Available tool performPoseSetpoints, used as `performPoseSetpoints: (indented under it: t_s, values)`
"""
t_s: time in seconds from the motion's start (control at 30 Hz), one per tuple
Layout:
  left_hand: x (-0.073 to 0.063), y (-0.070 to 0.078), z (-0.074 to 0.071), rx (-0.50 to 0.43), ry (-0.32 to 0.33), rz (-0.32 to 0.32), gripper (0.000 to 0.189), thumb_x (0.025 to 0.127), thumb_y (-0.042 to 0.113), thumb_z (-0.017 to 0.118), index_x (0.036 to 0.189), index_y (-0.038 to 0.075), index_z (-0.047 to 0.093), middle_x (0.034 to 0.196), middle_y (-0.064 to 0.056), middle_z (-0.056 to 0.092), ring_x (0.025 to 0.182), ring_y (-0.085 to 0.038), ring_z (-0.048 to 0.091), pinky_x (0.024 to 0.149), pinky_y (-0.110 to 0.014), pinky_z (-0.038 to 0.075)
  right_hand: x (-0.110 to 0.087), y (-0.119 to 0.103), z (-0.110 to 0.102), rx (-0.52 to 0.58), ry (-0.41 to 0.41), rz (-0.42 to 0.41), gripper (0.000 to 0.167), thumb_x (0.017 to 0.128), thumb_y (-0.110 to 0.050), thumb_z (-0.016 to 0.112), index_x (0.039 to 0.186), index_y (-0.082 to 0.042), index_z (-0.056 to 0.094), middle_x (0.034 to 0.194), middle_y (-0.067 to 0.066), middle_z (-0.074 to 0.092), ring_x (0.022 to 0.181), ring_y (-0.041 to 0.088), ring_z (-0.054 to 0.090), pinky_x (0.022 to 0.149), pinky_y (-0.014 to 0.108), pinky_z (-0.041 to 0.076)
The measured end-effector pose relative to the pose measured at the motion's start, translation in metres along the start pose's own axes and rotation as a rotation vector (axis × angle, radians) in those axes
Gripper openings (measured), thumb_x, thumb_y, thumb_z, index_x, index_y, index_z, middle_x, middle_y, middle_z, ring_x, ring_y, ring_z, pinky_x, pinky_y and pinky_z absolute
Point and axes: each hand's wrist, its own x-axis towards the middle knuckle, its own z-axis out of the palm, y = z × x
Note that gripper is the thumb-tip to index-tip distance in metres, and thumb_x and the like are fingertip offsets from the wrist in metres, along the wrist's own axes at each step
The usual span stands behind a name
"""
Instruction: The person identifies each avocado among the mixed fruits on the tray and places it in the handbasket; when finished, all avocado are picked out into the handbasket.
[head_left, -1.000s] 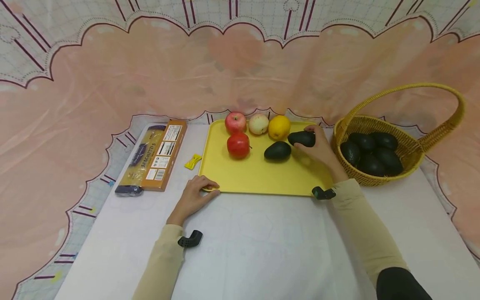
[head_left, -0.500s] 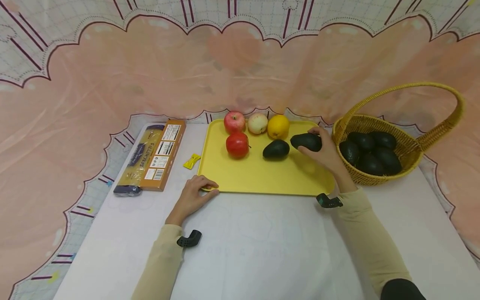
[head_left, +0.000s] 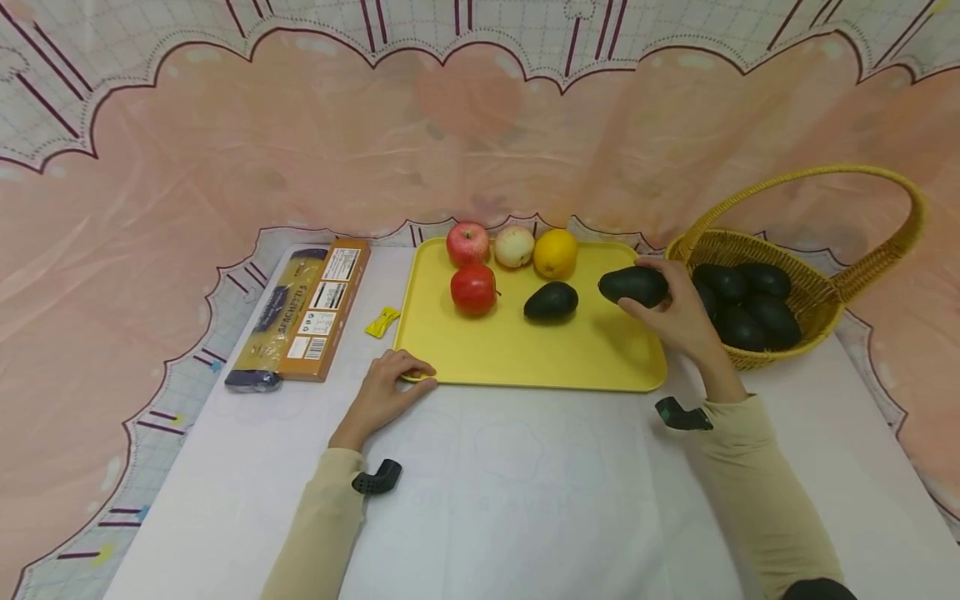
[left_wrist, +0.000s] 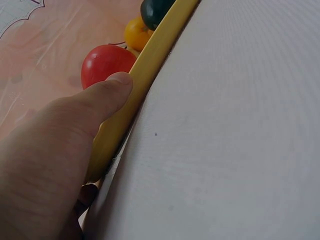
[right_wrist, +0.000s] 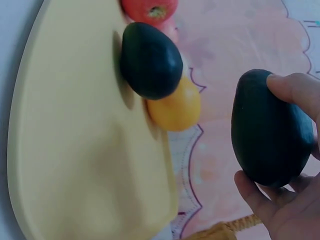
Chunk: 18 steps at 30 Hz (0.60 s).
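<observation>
My right hand (head_left: 684, 315) holds a dark green avocado (head_left: 632, 287) between thumb and fingers, raised over the right side of the yellow tray (head_left: 517, 358). In the right wrist view the held avocado (right_wrist: 267, 127) is apart from the tray, whose surface bears a shadow. A second avocado (head_left: 551, 301) lies on the tray. My left hand (head_left: 382, 396) grips the tray's near left corner; in the left wrist view its thumb (left_wrist: 112, 92) presses on the rim. Also on the tray are a red apple (head_left: 473, 290), a pinkish apple (head_left: 468, 243), a pale round fruit (head_left: 514, 247) and an orange (head_left: 556, 253).
A yellow wicker basket (head_left: 821, 321) with a tall handle stands right of the tray, several avocados (head_left: 771, 322) inside. Left of the tray lie a spaghetti pack (head_left: 279, 312), an orange-brown box (head_left: 327, 310) and a small yellow wrapped candy (head_left: 383, 322). A patterned cloth (head_left: 315, 142) hangs behind.
My right hand has lifted the avocado from beside the other one and carried it rightward, toward the basket. The left hand has stayed at the tray's corner.
</observation>
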Motion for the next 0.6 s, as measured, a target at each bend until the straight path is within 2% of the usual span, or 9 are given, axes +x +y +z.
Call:
performPoseSetpoints:
  t_s: [0.1,0.2,0.3,0.37,0.43,0.5,0.6]
  values:
    - [0.000,0.000,0.000,-0.001,-0.002,-0.002,0.016,0.082,0.031,0.073,0.096,0.023,0.069,0.089,0.007,0.062,0.086,-0.010,0.047,0.078,-0.032,0.030,-0.005,0.000,-0.007,-0.002,0.005,-0.012,0.063,0.083,-0.032,0.072,0.138,-0.031,0.044,0.137,0.010,0.037,0.107,0.023,0.039,0.082,0.041,0.035]
    - [-0.001,0.000,0.000,0.001,-0.003,-0.004,0.016,0.082,0.032,0.073,0.096,0.023,0.069,0.089,0.008,0.062,0.086,-0.010,0.047,0.078,-0.032,0.030,-0.008,0.002,-0.014,0.017,-0.009,-0.001,0.061,0.084,-0.033,0.071,0.138,-0.036,0.044,0.137,0.012,0.033,0.113,0.027,0.039,0.091,0.047,0.035]
    - [-0.001,-0.002,0.000,0.004,0.002,0.002,0.016,0.082,0.032,0.073,0.096,0.023,0.069,0.089,0.008,0.062,0.087,-0.010,0.048,0.078,-0.032,0.030,-0.010,0.004,-0.020,0.048,-0.020,0.026,0.063,0.084,-0.031,0.071,0.140,-0.033,0.042,0.138,0.012,0.030,0.119,0.030,0.039,0.100,0.056,0.034]
    - [-0.001,-0.003,0.000,0.004,0.007,0.008,0.016,0.082,0.032,0.073,0.095,0.024,0.069,0.089,0.008,0.062,0.087,-0.010,0.048,0.078,-0.032,0.030,-0.010,0.006,-0.025,0.061,-0.017,0.047,0.068,0.084,-0.031,0.071,0.143,-0.028,0.038,0.140,0.011,0.030,0.121,0.029,0.040,0.104,0.055,0.034]
    - [-0.001,-0.005,0.001,0.005,0.010,0.014,0.016,0.082,0.032,0.073,0.095,0.024,0.069,0.090,0.008,0.062,0.087,-0.010,0.048,0.078,-0.032,0.030,-0.011,0.008,-0.029,0.065,-0.006,0.068,0.071,0.084,-0.030,0.071,0.145,-0.026,0.034,0.143,0.010,0.031,0.123,0.026,0.042,0.106,0.045,0.036]
    - [0.000,-0.005,0.001,0.006,0.012,0.020,0.016,0.082,0.032,0.073,0.096,0.024,0.069,0.090,0.008,0.062,0.087,-0.010,0.048,0.077,-0.032,0.030,-0.012,0.011,-0.033,0.064,0.011,0.083,0.073,0.084,-0.029,0.071,0.145,-0.027,0.031,0.144,0.008,0.033,0.122,0.020,0.043,0.105,0.029,0.037]
    - [0.000,-0.006,0.002,0.006,0.009,0.021,0.017,0.082,0.033,0.073,0.096,0.024,0.069,0.090,0.008,0.062,0.087,-0.010,0.048,0.077,-0.032,0.030,-0.014,0.014,-0.039,0.108,0.035,0.074,0.071,0.084,-0.023,0.071,0.143,-0.024,0.031,0.139,0.005,0.038,0.118,0.011,0.045,0.095,0.010,0.038]
